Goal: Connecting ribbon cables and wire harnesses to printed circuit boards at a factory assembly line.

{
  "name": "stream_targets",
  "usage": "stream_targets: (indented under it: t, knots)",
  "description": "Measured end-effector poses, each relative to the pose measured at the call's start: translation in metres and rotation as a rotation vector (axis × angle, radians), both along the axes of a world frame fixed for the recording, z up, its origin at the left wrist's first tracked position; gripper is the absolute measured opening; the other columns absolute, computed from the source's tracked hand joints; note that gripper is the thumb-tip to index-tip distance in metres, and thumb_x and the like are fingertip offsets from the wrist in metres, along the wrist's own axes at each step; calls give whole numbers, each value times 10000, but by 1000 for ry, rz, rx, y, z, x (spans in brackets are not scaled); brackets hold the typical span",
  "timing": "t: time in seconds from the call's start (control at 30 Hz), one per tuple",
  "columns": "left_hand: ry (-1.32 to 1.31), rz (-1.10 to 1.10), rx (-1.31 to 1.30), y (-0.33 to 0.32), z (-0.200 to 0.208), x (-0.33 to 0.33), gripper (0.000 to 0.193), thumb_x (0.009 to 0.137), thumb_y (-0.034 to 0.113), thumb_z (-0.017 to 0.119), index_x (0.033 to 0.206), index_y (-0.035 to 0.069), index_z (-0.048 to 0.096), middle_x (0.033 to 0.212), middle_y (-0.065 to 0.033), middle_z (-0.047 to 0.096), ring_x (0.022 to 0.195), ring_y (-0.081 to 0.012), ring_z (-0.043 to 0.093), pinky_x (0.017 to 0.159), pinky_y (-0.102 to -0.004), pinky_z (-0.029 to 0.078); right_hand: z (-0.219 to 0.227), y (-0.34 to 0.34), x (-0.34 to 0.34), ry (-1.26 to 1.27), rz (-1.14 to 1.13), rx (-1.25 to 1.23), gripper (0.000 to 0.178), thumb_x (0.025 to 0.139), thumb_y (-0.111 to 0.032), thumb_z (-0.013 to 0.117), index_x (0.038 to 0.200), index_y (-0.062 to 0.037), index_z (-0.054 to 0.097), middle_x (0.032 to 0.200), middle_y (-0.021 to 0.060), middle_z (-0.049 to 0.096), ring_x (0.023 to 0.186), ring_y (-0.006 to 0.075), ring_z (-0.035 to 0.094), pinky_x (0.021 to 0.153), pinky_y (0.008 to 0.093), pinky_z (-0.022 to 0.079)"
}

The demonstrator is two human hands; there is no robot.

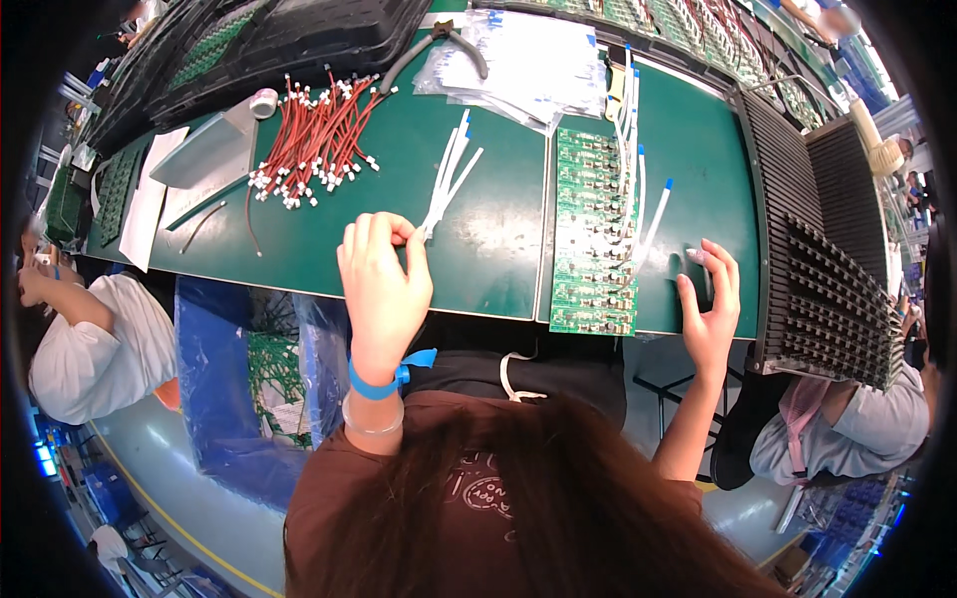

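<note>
In frame centre, the left hand [384, 279] pinches white flat ribbon cables [449, 179]; the right hand [710, 299] lies spread beside the green circuit board panel [593, 234].

Green bench [498, 259] carries circuit boards [595, 234], red wires [314, 140], white ribbon cables [449, 179]

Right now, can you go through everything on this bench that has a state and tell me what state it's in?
left hand: pinching the lower ends of the white flat cables
right hand: open, flat on the green mat
green circuit board strip: flat, several flat cables lying over it
red wire bundle: loose pile, untouched
pliers: lying down, unused
black trays: stacked
</note>
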State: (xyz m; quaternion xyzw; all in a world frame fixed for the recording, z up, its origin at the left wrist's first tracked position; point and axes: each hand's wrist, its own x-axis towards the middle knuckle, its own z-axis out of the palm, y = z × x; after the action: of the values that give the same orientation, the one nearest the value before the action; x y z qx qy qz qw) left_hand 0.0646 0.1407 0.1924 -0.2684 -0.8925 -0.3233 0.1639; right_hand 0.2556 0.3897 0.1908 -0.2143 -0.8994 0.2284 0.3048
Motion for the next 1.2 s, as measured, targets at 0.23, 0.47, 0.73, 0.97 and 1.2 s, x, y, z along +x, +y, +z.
stream_targets:
  t: [0.23, 0.47, 0.73, 0.97, 1.2]
  knots:
    - [-501, -83, 390, -9, 9, -6, 71, 810, 56, 557, 821, 9, 505, 591, -51, 578, 463, -66, 450, 447, -207, 340, -1, 0, 0, -4, 0, 2, 223, 734, -42, 612, 945, -15, 543, 1120, 121, 509, 1031, 281, 506, 876, 350, 398]
    - [-922, -259, 624, -14, 29, 3, 106, 849, 53, 493, 916, -29, 503, 695, -135, 633, 376, -5, 344, 365, -137, 249, 11, -1, 3, 22, 12, -6, 204, 742, -30, 601, 935, -2, 542, 1112, 127, 515, 1022, 275, 511, 872, 342, 399]
    - [-1003, -644, 720, 3, 40, 53, 51, 838, 8, 515, 885, -4, 530, 767, -103, 662, 425, 30, 341, 381, -138, 248, 53, -66, -8, -14, 402, -513, 174, 750, -14, 593, 924, -10, 577, 699, 29, 557, 525, 73, 452, 471, 199, 355]
    - [-995, -833, 365, 19, 46, 73, 51, 811, -6, 542, 850, -39, 549, 710, -94, 656, 684, -93, 628, 611, -197, 484, 42, -88, -10, 129, 515, -541, 128, 699, 18, 638, 809, 9, 574, 702, 69, 590, 545, 98, 501, 491, 215, 390]
    - [-1017, -843, 302, 28, 24, 80, 37, 778, 1, 569, 812, -14, 573, 673, -64, 641, 510, -25, 511, 464, -175, 390, 23, -86, 11, 165, 392, -662, 62, 699, 62, 598, 733, 23, 563, 673, 66, 566, 570, 101, 479, 502, 213, 351]
